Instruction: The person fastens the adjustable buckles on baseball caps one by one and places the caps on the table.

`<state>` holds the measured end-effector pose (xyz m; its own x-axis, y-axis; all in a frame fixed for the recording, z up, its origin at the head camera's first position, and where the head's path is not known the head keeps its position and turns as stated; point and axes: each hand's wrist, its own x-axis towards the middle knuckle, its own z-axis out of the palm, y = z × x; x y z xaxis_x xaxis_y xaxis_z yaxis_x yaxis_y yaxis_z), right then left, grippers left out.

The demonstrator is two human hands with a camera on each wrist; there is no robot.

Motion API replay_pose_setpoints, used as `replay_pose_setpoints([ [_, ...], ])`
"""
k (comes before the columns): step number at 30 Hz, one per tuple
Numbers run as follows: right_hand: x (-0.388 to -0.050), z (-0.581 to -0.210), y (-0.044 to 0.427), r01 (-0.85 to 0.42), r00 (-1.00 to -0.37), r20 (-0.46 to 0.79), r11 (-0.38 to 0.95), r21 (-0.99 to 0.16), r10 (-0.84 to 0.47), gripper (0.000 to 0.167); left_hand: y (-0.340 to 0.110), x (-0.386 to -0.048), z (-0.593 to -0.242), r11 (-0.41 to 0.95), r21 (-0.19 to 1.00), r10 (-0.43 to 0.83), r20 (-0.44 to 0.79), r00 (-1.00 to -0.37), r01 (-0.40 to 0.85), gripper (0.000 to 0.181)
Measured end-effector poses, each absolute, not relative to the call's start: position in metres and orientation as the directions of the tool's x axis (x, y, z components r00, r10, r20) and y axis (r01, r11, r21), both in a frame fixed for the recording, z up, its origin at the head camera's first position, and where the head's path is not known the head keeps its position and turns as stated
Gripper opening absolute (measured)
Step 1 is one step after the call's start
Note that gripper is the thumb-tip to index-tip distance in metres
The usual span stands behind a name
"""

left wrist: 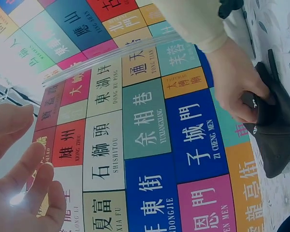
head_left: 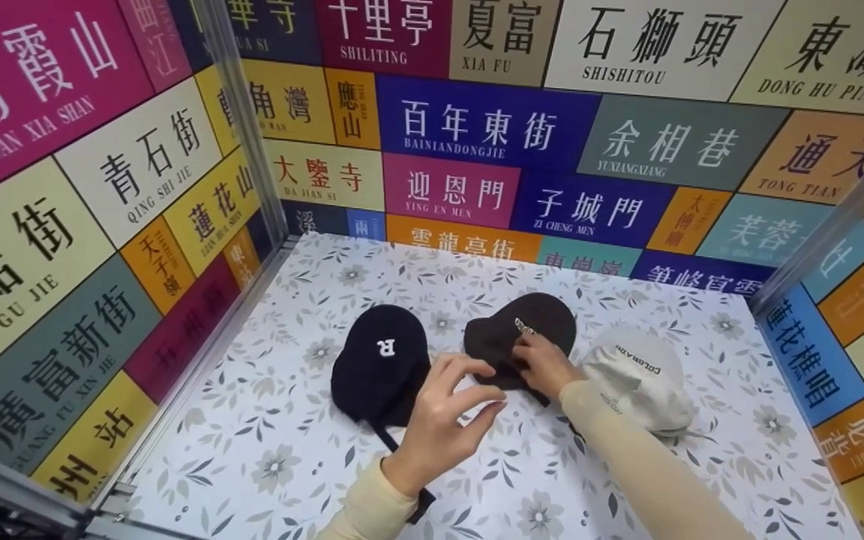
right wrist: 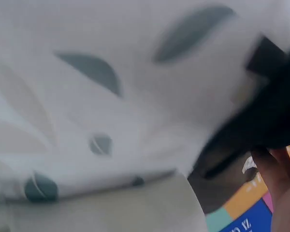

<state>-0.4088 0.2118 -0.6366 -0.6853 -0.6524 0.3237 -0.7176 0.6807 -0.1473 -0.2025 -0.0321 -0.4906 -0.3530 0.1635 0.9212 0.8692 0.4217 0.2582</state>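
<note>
The dark-brown cloth cap [head_left: 498,336] is silver-marked, the black cloth cap [head_left: 381,371] white-lettered, the off-white cap [head_left: 638,382] dark-lettered, the white counter [head_left: 241,442] grey-flowered.

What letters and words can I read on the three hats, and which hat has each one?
"R": white letter on the black hat.
"COLORADO": on the white hat.
Smaller writing lower on the white hat: too small to read.
Pale lettering on the dark brown hat, beside the right hand: too small to read.

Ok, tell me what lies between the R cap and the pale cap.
In the head view, the brown cap, held by the right hand, with the left hand nearer the camera.
</note>
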Motion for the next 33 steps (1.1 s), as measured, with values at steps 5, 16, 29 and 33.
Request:
replay_pose_setpoints([
  [5, -0.406, -0.633, 0.215, -0.662, -0.747, 0.286, 0.713, -0.231, -0.600, 0.028, -0.035, -0.206, -0.487, 0.425, 0.268, 0.166, 0.916, -0.365, 0.865, 0.013],
  [16, -0.341, -0.569, 0.224, -0.509, -0.861, 0.250, 0.728, -0.459, -0.444, 0.041, -0.056, -0.247, -0.434, 0.502, 0.212, 0.304, 0.864, -0.401, 0.839, 0.015],
  [29, -0.230, -0.547, 0.269, -0.460, -0.880, 0.390, 0.688, -0.562, -0.270, 0.031, -0.114, -0.322, -0.423, 0.619, 0.326, 0.215, 0.805, -0.553, 0.714, 0.026],
  [33, -0.209, -0.553, 0.280, -0.437, -0.890, 0.389, 0.685, -0.583, -0.237, 0.029, -0.125, -0.343, -0.449, 0.666, 0.349, 0.212, 0.758, -0.616, 0.659, 0.027],
])
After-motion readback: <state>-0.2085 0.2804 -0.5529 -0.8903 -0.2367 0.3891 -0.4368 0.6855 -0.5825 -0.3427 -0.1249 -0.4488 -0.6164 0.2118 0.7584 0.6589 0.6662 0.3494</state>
